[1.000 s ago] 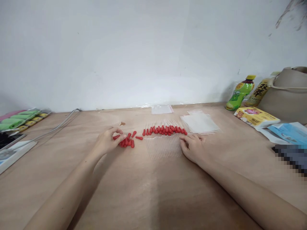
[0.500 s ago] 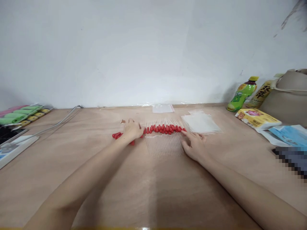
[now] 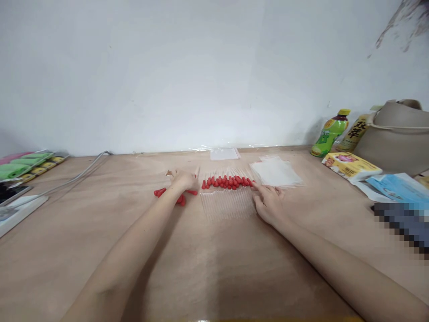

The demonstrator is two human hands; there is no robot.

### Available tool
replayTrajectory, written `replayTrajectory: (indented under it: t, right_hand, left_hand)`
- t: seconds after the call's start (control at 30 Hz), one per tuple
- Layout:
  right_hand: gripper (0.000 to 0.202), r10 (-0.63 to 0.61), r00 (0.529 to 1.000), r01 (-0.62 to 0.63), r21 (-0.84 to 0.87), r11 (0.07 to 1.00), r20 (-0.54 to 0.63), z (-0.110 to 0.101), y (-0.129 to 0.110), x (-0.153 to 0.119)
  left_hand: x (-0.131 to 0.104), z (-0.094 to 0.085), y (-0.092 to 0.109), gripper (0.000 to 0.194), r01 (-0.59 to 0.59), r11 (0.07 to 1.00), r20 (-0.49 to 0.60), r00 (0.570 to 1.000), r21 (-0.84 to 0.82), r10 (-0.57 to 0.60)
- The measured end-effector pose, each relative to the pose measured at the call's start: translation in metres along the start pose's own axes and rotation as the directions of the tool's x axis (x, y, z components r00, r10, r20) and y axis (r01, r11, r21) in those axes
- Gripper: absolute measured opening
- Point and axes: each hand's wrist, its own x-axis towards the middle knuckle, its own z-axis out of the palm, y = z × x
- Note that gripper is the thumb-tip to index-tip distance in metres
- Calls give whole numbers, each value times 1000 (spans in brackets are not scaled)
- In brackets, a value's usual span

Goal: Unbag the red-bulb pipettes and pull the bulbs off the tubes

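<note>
A row of droppers (image 3: 229, 181) with red rubber bulbs and clear thin tubes lies at mid-table, tubes pointing to the wall. In front of it is a row of clear thin tubes (image 3: 229, 203). My right hand (image 3: 271, 205) rests at the right end of both rows, fingers stretched out, a fingertip against the last red bulb. My left hand (image 3: 182, 181) reaches over a loose heap of red-bulbed droppers (image 3: 181, 200) on the left; its fingers are blurred and partly hidden. One clear tube stands out beside that hand, and whether it is held cannot be told.
Clear plastic bags (image 3: 278, 171) lie right of the droppers, another bag (image 3: 224, 154) by the wall. At the right are a green bottle (image 3: 330, 134), a yellow tissue pack (image 3: 351, 165), a blue packet (image 3: 398, 190) and a grey bag (image 3: 395, 143). A cable (image 3: 80, 174) and green rolls (image 3: 20, 167) are left.
My left hand has drawn slightly away from the row's left end, and a gap shows between it and the red bulbs. My right hand stays at the right end. The view has shifted slightly.
</note>
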Motion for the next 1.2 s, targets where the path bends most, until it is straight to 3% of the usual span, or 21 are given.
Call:
replayTrajectory:
  t: [0.1,0.13,0.2,0.3,0.4,0.5,0.6,0.77,0.93,0.97,1.1,1.2]
  right_hand:
    - [33,-67,994,64,-32,997,-87,0,-1,0]
    - [34,-113,985,108,-47,993,-129,0,-2,0]
    - [38,-227,952,215,-76,974,-205,-2,-5,-1]
    - [49,-406,886,393,-101,914,-226,-6,-15,-4]
    - [53,-557,819,548,-105,830,-133,-10,-28,-9]
    - [45,-642,765,636,-95,766,-53,-10,-39,-13]
    - [33,-661,748,656,-92,750,-53,-5,-43,-15]
    - [15,-667,741,665,-61,745,-76,4,-43,-14]
    - [13,-660,743,662,-23,749,-108,3,-44,-16]
    - [13,-661,742,664,-16,748,-112,2,-44,-16]
    - [13,-660,744,664,7,748,-107,1,-46,-16]
    - [22,-671,740,673,23,740,-42,4,-45,-16]
  left_hand:
    - [-23,-14,5,28,90,994,-112,990,55,-84]
    - [-35,-16,7,30,56,995,-189,981,82,-40]
    - [-62,-16,10,29,-117,977,-310,936,180,169]
    - [-103,-4,11,27,-326,878,-300,849,350,435]
    - [-129,10,9,23,-496,728,-269,706,473,655]
    - [-138,18,9,20,-566,629,-295,572,533,765]
    - [-139,19,11,19,-586,602,-330,510,543,794]
    - [-138,21,9,16,-621,607,-346,500,496,794]
    - [-136,19,11,33,-653,701,-316,626,287,713]
    - [-135,18,12,35,-667,702,-302,635,251,711]
    - [-131,19,13,19,-745,650,-282,599,146,750]
    - [-130,22,12,19,-768,632,-288,586,100,758]
